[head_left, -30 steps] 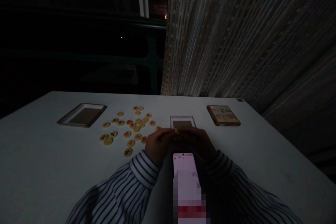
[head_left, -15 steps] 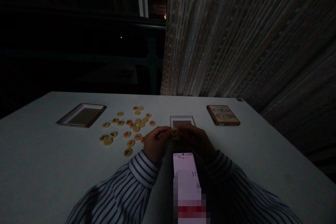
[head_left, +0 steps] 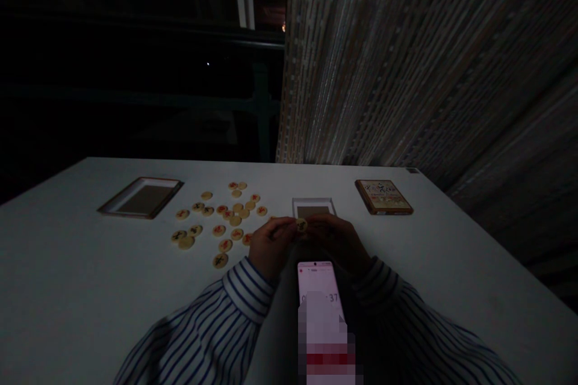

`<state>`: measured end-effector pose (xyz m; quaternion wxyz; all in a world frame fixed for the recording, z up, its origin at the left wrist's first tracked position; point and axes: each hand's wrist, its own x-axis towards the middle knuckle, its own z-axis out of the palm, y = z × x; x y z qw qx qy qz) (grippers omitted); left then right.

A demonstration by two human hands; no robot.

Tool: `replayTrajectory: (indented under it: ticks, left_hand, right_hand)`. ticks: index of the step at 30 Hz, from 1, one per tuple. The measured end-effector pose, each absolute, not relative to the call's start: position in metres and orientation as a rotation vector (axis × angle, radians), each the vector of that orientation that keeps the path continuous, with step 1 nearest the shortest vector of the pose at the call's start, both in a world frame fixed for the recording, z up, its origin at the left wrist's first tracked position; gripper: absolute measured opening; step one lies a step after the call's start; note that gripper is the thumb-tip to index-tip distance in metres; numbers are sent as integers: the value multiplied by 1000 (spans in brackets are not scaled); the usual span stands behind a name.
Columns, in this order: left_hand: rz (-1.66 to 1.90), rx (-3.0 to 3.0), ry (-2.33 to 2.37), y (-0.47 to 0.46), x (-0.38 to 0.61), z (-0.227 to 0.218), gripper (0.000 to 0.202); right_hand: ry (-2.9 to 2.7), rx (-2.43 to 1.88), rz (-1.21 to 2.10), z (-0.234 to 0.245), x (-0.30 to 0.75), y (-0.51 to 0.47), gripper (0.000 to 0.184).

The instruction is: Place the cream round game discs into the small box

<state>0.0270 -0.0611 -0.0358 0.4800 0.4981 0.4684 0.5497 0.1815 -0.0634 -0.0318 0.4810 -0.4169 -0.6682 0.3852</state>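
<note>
Between the fingertips of my left hand (head_left: 273, 246) and my right hand (head_left: 338, 240) is a round xiangqi piece (head_left: 301, 225) with a dark character on its face. Both hands are closed on it, one from each side, just in front of a small white-rimmed open box (head_left: 312, 201). My fingers cover the near part of that box. Left of my hands, several loose xiangqi pieces (head_left: 219, 230) lie scattered on the white table (head_left: 135, 289), some with red characters, some dark, some blank side up.
A lit phone (head_left: 316, 283) lies below my hands, its lower part pixelated. At the left is an open shallow box tray (head_left: 149, 200). A printed box lid (head_left: 385, 197) lies at the right. A string curtain (head_left: 361, 60) hangs behind the table.
The held piece has shifted very slightly to the right and turned a little between my fingers. The scattered pieces and the boxes stay where they were.
</note>
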Motion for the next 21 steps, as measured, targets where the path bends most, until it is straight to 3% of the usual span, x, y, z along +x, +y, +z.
replayTrajectory:
  ticks: [21]
  left_hand:
    - [1306, 1250, 1073, -60, 25, -42, 12]
  right_hand:
    - [-1716, -1072, 779, -26, 184, -65, 17]
